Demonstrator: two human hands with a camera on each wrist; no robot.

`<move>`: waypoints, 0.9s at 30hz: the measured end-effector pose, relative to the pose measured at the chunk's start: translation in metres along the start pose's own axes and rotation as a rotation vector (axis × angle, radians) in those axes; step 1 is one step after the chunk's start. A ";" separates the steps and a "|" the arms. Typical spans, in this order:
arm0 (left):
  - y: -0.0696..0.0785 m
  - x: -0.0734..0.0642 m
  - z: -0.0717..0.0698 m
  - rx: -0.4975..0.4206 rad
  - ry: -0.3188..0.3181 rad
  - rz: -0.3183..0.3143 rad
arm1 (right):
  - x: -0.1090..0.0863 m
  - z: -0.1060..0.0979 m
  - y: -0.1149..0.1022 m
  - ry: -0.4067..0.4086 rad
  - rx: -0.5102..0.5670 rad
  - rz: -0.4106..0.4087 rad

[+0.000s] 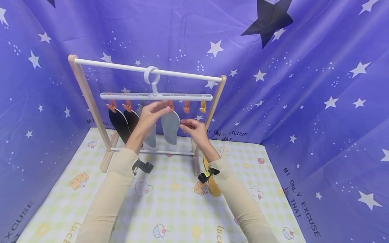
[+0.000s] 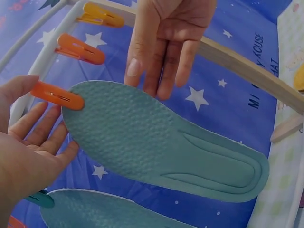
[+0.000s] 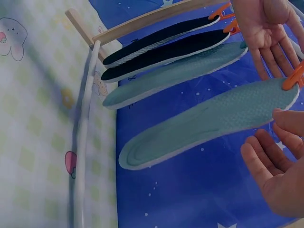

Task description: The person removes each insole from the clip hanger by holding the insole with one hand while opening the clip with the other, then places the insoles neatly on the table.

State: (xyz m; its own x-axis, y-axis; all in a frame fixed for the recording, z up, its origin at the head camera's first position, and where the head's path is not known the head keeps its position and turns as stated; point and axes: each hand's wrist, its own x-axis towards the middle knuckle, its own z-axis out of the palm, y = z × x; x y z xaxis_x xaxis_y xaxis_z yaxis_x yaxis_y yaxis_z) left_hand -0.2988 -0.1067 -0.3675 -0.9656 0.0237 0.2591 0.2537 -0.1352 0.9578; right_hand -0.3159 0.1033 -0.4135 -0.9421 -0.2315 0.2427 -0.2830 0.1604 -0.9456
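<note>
A grey-green insole hangs by its toe end from an orange clothespin on the white hanger. My left hand pinches that clothespin's outer end between thumb and index finger, while its other fingers stretch out loosely. On the insole's right, my right hand has its fingers parted and loosely bent, the thumb tip close by the insole's edge; whether they touch cannot be told. A second grey-green insole hangs behind from a green clip, and two black insoles hang farther left from orange clips.
A wooden rack with a white top bar carries the hanger. To the right hang an unused orange clip and a yellow clip. A yellow item, partly hidden by the right forearm, lies on the checked cloth.
</note>
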 end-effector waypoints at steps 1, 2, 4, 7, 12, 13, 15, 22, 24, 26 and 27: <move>0.000 0.001 0.000 0.002 -0.001 0.005 | 0.000 0.001 0.000 0.001 -0.008 0.001; -0.001 0.001 0.000 0.002 -0.001 0.009 | 0.001 0.002 0.000 0.004 -0.012 0.000; -0.002 0.002 0.001 -0.001 -0.003 0.016 | 0.002 0.003 0.001 0.013 -0.018 0.003; -0.003 0.003 0.001 -0.005 -0.002 0.019 | 0.005 0.005 0.001 0.024 -0.014 0.009; -0.002 0.003 0.002 0.004 0.003 0.020 | 0.008 0.007 0.002 0.041 -0.018 0.014; -0.001 0.003 0.002 0.011 0.005 0.020 | 0.009 0.007 0.002 0.042 -0.020 0.013; -0.001 0.003 0.002 0.017 0.007 0.026 | 0.009 0.008 0.002 0.041 -0.021 0.013; -0.002 0.004 0.004 -0.007 0.022 0.064 | 0.007 0.011 -0.002 0.031 0.010 0.019; -0.002 0.004 0.004 -0.017 0.033 0.064 | 0.006 0.012 -0.003 0.030 0.021 0.024; -0.003 0.004 0.005 -0.019 0.051 0.062 | 0.005 0.012 -0.004 0.027 0.031 0.031; -0.003 0.004 0.005 -0.021 0.060 0.061 | 0.004 0.012 -0.004 0.024 0.035 0.033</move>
State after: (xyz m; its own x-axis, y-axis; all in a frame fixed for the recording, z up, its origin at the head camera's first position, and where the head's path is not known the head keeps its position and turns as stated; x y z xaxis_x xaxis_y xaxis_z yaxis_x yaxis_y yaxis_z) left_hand -0.3027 -0.1014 -0.3686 -0.9503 -0.0448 0.3081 0.3113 -0.1555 0.9375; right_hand -0.3168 0.0899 -0.4113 -0.9549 -0.2036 0.2162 -0.2460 0.1342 -0.9599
